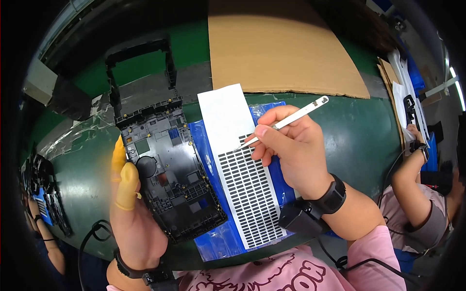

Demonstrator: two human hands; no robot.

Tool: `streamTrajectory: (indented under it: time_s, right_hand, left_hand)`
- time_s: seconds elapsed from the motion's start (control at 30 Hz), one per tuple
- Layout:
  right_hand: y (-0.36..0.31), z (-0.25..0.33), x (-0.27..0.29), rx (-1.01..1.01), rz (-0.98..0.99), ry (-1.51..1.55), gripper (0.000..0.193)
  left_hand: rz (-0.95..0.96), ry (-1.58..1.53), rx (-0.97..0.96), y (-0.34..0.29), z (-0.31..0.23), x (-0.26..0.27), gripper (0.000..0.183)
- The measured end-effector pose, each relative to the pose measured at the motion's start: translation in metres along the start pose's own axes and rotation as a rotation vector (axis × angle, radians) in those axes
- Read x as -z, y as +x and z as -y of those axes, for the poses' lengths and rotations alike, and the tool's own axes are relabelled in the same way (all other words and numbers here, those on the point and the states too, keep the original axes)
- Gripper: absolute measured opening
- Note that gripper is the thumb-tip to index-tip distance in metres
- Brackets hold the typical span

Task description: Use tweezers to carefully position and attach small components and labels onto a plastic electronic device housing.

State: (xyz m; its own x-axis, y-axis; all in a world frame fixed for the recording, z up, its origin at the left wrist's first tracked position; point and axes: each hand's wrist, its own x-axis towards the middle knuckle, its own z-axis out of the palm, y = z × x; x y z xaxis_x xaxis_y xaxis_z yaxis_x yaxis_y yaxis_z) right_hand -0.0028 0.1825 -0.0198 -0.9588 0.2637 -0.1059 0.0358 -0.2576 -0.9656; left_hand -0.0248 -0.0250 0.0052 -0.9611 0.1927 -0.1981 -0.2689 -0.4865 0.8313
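Observation:
My left hand (127, 182), with yellow finger cots on its fingertips, grips the left edge of a black plastic housing (167, 174) with brass-coloured inserts and an open frame at its far end. In my right hand (293, 145) is a pair of white tweezers (301, 112), pinched between thumb and fingers. Their tip touches the upper rows of a white sheet (224, 114) covered with small black rectangular stickers (250, 194). Whether a sticker is caught in the tip is too small to tell. The sheet lies over a blue plastic-wrapped pad (221, 245).
A large cardboard sheet (281, 48) lies at the back of the green table (349, 126). To the right, a co-worker's arm (412, 165) is beside stacked sheets. Another person's arm (53, 252) and black parts (46, 194) are at the left. Cables (90, 237) run near my forearms.

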Motion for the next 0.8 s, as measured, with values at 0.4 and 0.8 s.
streamTrajectory:
  time_s: [0.4, 0.8]
  right_hand:
    - [-0.002, 0.001, 0.002, -0.013, 0.063, 0.055, 0.014]
    - [-0.051, 0.008, -0.028, -0.045, 0.308, 0.175, 0.020]
  left_hand:
    - [0.031, -0.097, 0.012, -0.001, 0.005, -0.003, 0.044]
    - [0.104, -0.125, 0.149, -0.015, 0.011, -0.009, 0.048]
